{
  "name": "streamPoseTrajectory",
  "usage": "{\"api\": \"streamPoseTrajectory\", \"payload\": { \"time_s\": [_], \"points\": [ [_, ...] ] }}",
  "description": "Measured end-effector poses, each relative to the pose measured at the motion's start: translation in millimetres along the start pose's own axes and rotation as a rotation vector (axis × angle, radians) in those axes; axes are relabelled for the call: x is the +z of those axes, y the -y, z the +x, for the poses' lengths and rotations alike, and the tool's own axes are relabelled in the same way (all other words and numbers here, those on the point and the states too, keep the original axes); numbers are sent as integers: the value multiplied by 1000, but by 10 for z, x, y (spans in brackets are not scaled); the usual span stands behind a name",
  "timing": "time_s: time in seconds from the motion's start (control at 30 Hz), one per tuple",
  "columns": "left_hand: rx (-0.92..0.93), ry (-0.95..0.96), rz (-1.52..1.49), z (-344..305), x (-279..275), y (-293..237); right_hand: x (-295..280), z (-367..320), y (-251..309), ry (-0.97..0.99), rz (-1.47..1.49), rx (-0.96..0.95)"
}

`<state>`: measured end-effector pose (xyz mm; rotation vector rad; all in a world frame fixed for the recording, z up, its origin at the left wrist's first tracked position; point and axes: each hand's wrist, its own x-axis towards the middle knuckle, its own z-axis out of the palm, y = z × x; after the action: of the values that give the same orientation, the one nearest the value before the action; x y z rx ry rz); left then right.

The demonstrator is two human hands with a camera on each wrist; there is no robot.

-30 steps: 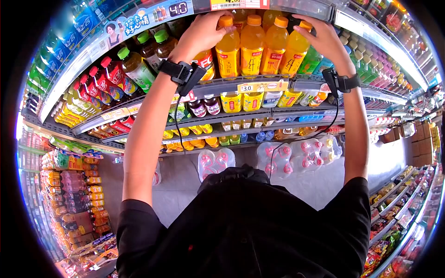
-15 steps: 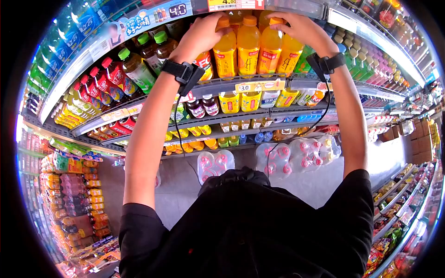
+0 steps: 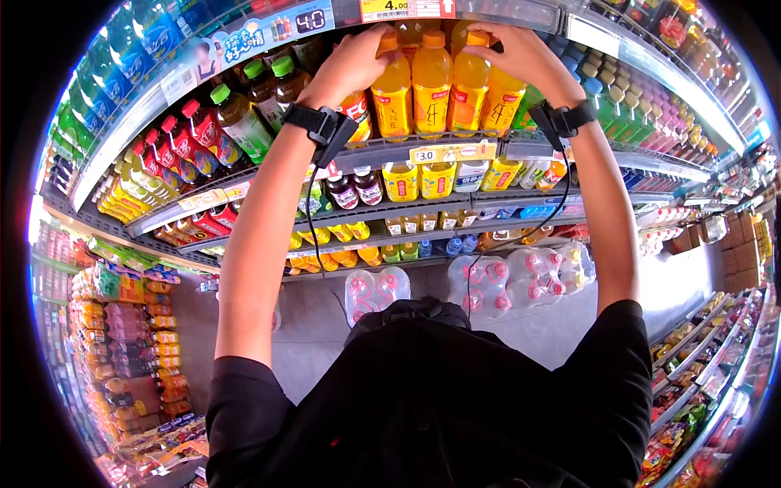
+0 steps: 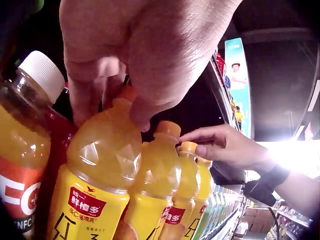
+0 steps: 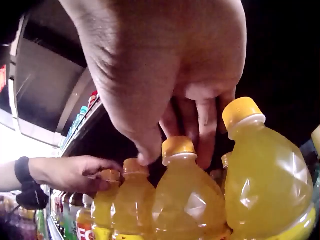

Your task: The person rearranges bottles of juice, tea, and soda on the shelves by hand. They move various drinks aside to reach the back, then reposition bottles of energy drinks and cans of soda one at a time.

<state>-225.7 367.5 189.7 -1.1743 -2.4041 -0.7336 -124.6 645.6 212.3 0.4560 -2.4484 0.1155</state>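
Orange juice bottles with orange caps stand in a row at the front of the upper shelf. My left hand [image 3: 355,63] grips the leftmost juice bottle [image 4: 102,150] at its neck, thumb on one side and fingers on the other. My right hand [image 3: 527,63] holds the third juice bottle [image 3: 470,85] near its cap, the thumb on its left and fingers reaching behind. Between the hands stands the second juice bottle [image 3: 431,89], untouched. The fourth juice bottle [image 5: 265,170] is under my right hand in the head view, its cap hidden there.
A white-capped NFC bottle [image 4: 25,140] stands left of the row, green-capped bottles [image 3: 240,122] further left. A price rail [image 3: 451,153] runs along the shelf's front edge. Lower shelves hold more drinks; wrapped bottle packs [image 3: 480,285] stand on the floor [image 3: 521,333].
My right hand has moved left, from the fourth juice bottle's cap to the third's. My left hand stays at the leftmost bottle. The head view has shifted slightly.
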Motion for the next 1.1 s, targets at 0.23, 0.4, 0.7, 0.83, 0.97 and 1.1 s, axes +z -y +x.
{"api": "streamPoseTrajectory", "payload": {
  "time_s": [0.23, 0.4, 0.7, 0.83, 0.97, 1.1],
  "points": [
    [-31, -11, 15, -16, -7, -34, 89, -34, -230, 13, 126, -24],
    [-34, -28, 16, -20, -10, -56, 59, -16, -117, -6, 70, -19],
    [-121, -50, 43, -79, -1, -174, 122, -23, 2, -124, 98, -66],
    [-96, -120, 2, -114, 8, -201, 285, 93, 211, -191, 101, -174],
    [-52, -138, 53, -112, -34, -201, 365, 197, 261, -87, 152, -160],
    [-69, -212, 209, -126, -1, -251, 337, 229, 250, -81, 222, -152]
  ]
}}
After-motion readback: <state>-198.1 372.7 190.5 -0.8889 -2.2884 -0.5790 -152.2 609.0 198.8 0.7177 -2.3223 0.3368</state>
